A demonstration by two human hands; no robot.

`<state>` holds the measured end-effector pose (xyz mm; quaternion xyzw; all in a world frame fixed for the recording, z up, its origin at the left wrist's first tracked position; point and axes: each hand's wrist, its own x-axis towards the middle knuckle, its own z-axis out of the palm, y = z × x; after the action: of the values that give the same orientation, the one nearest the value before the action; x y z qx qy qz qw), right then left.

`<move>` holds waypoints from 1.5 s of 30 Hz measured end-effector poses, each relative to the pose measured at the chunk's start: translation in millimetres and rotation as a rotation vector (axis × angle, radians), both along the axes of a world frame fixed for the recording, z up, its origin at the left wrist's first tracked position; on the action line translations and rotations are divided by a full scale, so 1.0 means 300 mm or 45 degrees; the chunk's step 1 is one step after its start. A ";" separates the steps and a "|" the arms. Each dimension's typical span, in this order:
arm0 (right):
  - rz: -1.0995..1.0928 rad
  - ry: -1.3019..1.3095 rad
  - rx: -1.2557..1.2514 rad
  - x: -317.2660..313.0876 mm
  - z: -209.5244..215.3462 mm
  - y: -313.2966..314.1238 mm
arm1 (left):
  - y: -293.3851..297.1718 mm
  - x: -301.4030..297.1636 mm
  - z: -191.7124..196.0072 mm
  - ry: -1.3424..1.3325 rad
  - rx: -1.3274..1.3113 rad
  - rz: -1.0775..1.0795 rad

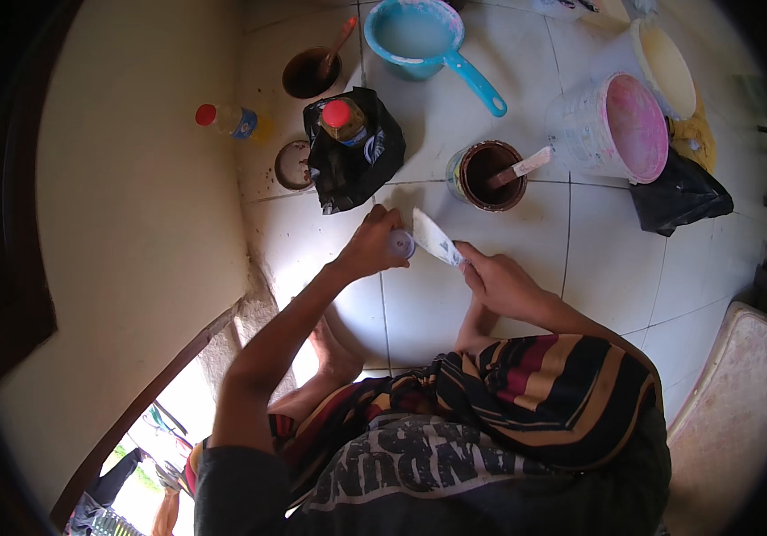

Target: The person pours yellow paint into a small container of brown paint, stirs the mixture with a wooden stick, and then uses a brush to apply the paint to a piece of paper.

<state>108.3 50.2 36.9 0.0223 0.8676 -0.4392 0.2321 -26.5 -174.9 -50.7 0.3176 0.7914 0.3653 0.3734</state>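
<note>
My left hand [370, 241] is closed around a small clear plastic cup-like piece [402, 244], whose round end faces up. My fingers cover most of it. In my right hand [501, 281] is a putty knife [434, 239] with white residue on its blade. The blade points up and left, close beside the clear piece; whether they touch I cannot tell. Beyond my hands stands an open can [455, 171] of dark brown paint, with a pale-handled tool [531, 163] leaning in it. A black plastic bag [385, 161] with a red-capped bottle [341, 121] in it is ahead of my left hand.
A blue dipper [477, 82] of cloudy liquid sits at the back, beside a brown bowl [291, 71] with a brush [341, 45]. A round lid [292, 166] lies near the left wall. Right stand a pink-stained bucket [580, 129] and a cream one [674, 67], beside another black bag [683, 196].
</note>
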 end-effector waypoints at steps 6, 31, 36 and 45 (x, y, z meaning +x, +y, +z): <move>0.017 -0.008 0.072 -0.002 0.007 -0.021 | -0.067 0.105 -0.045 0.092 0.214 0.176; -0.099 0.068 0.178 0.204 -0.002 0.144 | -0.216 0.092 0.005 1.406 0.074 -1.209; -0.117 0.065 0.152 0.212 -0.013 0.148 | -0.236 0.106 -0.031 1.409 0.058 -1.370; -0.198 -0.071 -0.001 0.208 -0.020 0.142 | -0.139 0.088 0.010 0.836 0.074 -0.755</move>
<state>170.8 92.7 30.9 0.1018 0.8562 -0.4554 0.2215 -0.2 -216.7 -47.8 0.6404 0.7321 0.1444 0.1819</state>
